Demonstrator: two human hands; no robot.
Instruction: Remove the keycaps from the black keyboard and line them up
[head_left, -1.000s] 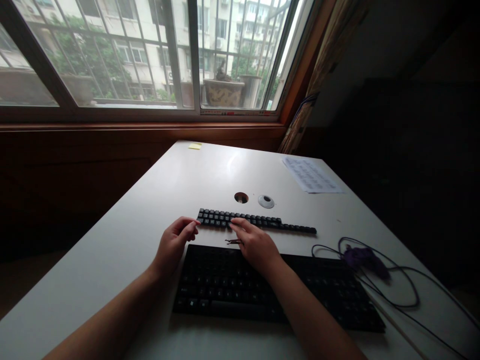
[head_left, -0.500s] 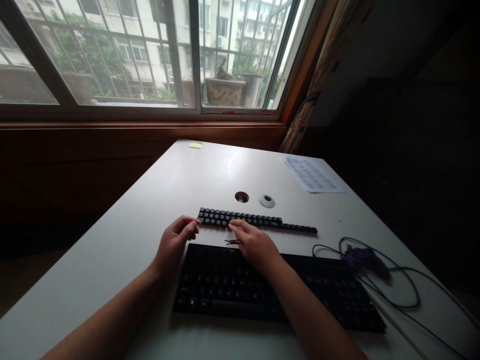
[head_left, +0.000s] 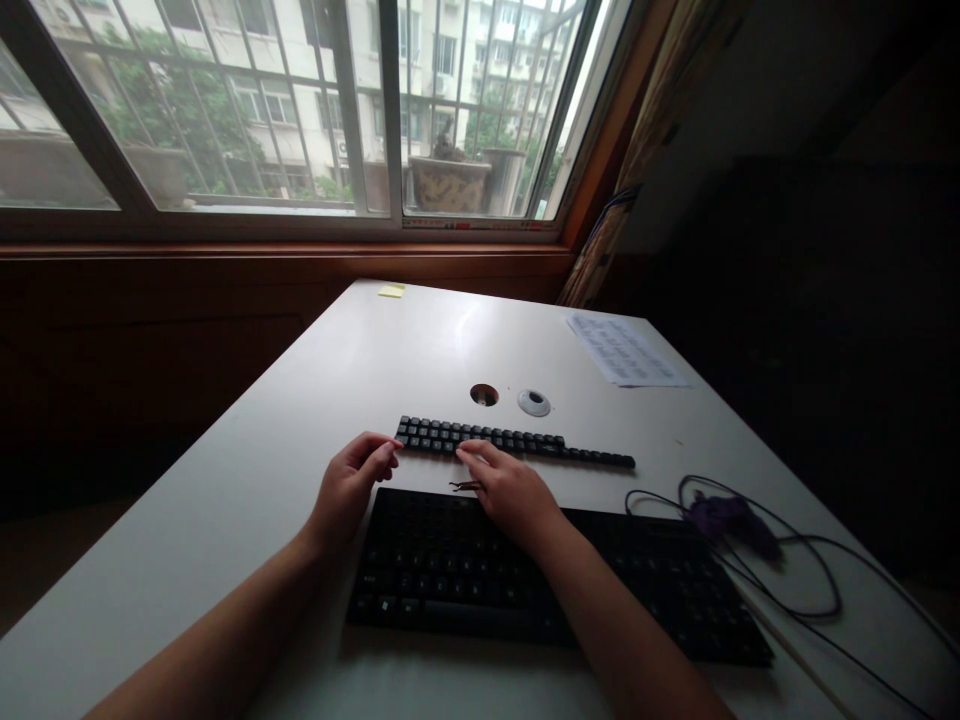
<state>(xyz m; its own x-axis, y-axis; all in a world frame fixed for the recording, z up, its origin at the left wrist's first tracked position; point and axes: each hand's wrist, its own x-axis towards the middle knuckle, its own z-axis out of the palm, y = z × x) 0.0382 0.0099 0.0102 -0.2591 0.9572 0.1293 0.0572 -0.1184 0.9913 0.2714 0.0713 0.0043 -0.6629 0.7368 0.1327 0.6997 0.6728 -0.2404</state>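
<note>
Loose black keycaps [head_left: 480, 437] stand lined up in close rows on the table, the front row reaching farther right. My left hand [head_left: 352, 485] is closed, its fingertips at the left end of the rows; whether anything is pinched there I cannot tell. Over the front row, the index finger and thumb of my right hand [head_left: 517, 495] touch the keycaps. A thin wire tool with hooked tips, like a keycap puller [head_left: 466, 486], sticks out from under that hand's curled fingers. Below lies a black keyboard [head_left: 465, 610], its upper part looking bare of caps; my right forearm covers some of it.
A black cable [head_left: 832, 580] loops around a purple cloth-like bundle [head_left: 731, 525] right of the keyboard. Behind the keycaps are a round table hole [head_left: 484, 395] and its grey cover [head_left: 534, 402]. Printed paper [head_left: 626, 350] and a yellow sticky note [head_left: 391, 291] lie toward the window.
</note>
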